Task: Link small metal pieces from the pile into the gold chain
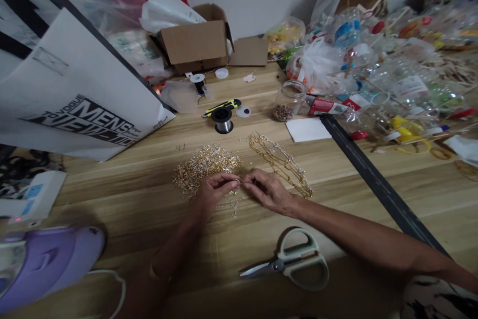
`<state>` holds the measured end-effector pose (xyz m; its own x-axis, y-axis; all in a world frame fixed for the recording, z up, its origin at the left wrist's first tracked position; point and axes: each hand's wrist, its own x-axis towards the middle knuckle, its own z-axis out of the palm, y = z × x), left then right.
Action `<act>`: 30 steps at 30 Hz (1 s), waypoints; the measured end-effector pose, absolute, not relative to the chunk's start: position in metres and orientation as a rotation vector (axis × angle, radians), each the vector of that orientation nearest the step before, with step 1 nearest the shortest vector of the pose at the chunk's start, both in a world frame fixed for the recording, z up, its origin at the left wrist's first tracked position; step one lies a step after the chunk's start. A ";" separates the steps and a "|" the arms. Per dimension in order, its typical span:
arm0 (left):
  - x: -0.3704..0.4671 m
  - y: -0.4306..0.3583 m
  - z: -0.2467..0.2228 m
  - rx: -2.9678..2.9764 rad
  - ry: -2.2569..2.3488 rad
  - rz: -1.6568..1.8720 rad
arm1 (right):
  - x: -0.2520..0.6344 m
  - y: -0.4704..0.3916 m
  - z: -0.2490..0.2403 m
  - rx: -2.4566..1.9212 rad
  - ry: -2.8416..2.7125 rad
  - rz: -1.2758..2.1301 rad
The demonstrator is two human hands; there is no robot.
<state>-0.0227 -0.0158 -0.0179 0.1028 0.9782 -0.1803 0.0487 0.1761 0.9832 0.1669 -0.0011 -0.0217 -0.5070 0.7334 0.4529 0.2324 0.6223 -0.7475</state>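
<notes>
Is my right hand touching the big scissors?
Apart. The head view shows a strip of bare wooden table between your right hand and the scissors.

From here I see small gold and silver links [209,164] heaped loosely on the bench [123,219], a few chained pieces [234,205] lying just below the pile, ends loose.

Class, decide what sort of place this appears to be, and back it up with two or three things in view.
Probably a home or small craft workspace for jewellery: a pile of gold and silver pieces, finished-looking chains and a spool of wire lie on the wooden table.
</notes>
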 end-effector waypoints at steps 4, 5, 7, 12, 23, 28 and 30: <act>-0.023 -0.016 -0.017 1.136 1.248 0.986 | 0.167 -0.001 -0.022 -0.769 -2.046 0.806; -0.023 -0.016 -0.016 1.132 1.254 0.984 | 0.167 -0.001 -0.022 -0.770 -2.045 0.808; -0.022 -0.016 -0.015 1.121 1.257 0.992 | 0.167 -0.001 -0.023 -0.772 -2.042 0.812; -0.022 -0.016 -0.015 1.073 1.242 1.013 | 0.167 -0.001 -0.023 -0.787 -2.039 0.811; -0.021 -0.016 -0.012 1.054 1.253 1.036 | 0.166 0.000 -0.023 -0.814 -2.032 0.831; -0.020 -0.015 -0.012 1.057 1.238 1.041 | 0.166 0.000 -0.023 -0.796 -2.032 0.826; -0.021 -0.015 -0.013 1.061 1.238 1.040 | 0.166 0.000 -0.023 -0.796 -2.037 0.820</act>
<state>-0.0206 -0.0152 -0.0126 0.0529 0.9787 -0.1984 -0.0271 0.2000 0.9794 0.1663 0.0004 -0.0231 -0.4962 0.7564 0.4262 0.2499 0.5946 -0.7642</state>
